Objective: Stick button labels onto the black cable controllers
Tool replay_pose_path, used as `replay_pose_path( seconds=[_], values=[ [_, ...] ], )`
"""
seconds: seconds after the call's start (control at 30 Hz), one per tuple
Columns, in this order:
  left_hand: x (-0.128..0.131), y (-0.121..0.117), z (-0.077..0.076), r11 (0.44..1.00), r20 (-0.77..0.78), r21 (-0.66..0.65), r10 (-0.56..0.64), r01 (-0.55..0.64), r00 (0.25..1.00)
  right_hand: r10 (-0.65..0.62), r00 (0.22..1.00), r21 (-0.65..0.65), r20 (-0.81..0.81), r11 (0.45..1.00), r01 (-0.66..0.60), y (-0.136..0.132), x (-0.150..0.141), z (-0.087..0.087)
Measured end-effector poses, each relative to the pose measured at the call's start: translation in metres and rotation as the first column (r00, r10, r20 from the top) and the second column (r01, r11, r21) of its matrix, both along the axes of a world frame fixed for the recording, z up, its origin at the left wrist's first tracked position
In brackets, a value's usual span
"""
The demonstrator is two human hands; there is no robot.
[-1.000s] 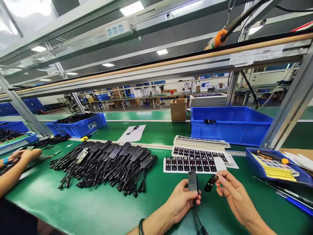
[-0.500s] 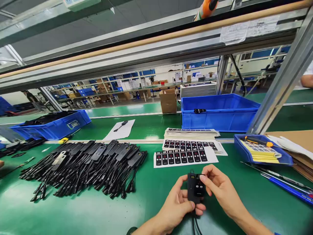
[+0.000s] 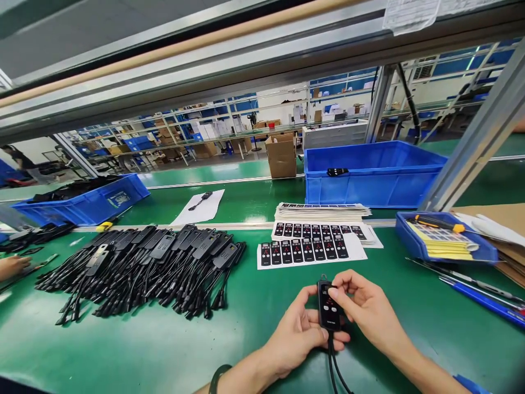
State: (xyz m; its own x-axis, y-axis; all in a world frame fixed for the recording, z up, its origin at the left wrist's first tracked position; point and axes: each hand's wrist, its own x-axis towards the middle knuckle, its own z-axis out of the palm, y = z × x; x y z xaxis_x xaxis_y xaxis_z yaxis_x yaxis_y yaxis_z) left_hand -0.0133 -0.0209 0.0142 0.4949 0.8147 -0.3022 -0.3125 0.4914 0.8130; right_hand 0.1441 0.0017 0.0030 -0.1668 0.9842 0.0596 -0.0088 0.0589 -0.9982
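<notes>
My left hand is closed around a small black controller box with a wire loop at its top and two black cables hanging below. A black sticker label with white and red marks lies along the box's front face. With thumb and bent fingers, my right hand grips the label's upper end, the thumb pressed on it. Beyond my hands is a white sheet of similar labels, with a stack of sheets behind it.
Left of my hands lies a pile of black cabled controllers. Blue bins stand at the back. A small blue tray with yellow sheets and a cutter is on the right, near pens. Another person's hand is at far left.
The label, earlier held slightly askew with the box's lit display showing, now lies lined up over the box face. The view has tilted down, and another person's hand has come further in at left.
</notes>
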Motion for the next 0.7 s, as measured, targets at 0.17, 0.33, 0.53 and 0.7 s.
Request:
replay_pose_path(
  seconds=[0.17,0.33,0.53,0.7],
  values=[
    [0.0,-0.0007,-0.0046,1.0,-0.003,0.025,-0.002,0.002,1.0,-0.033,0.999,-0.019,-0.011,0.999,0.033,-0.001,-0.0024,0.0026],
    [-0.0003,-0.0018,-0.0061,0.999,-0.01,0.04,-0.007,0.007,1.0,-0.083,0.996,0.016,0.021,0.996,0.082,-0.0005,-0.0038,0.0033],
    [-0.0002,-0.002,-0.0044,0.998,-0.018,0.064,-0.019,0.02,1.0,-0.092,0.995,0.032,0.045,0.995,0.091,0.0001,-0.0047,0.0008],
    [-0.0002,-0.0025,-0.0039,0.997,-0.018,0.073,-0.025,0.027,1.0,-0.104,0.993,0.021,0.049,0.994,0.103,-0.0004,-0.0039,0.0002]
  ],
)
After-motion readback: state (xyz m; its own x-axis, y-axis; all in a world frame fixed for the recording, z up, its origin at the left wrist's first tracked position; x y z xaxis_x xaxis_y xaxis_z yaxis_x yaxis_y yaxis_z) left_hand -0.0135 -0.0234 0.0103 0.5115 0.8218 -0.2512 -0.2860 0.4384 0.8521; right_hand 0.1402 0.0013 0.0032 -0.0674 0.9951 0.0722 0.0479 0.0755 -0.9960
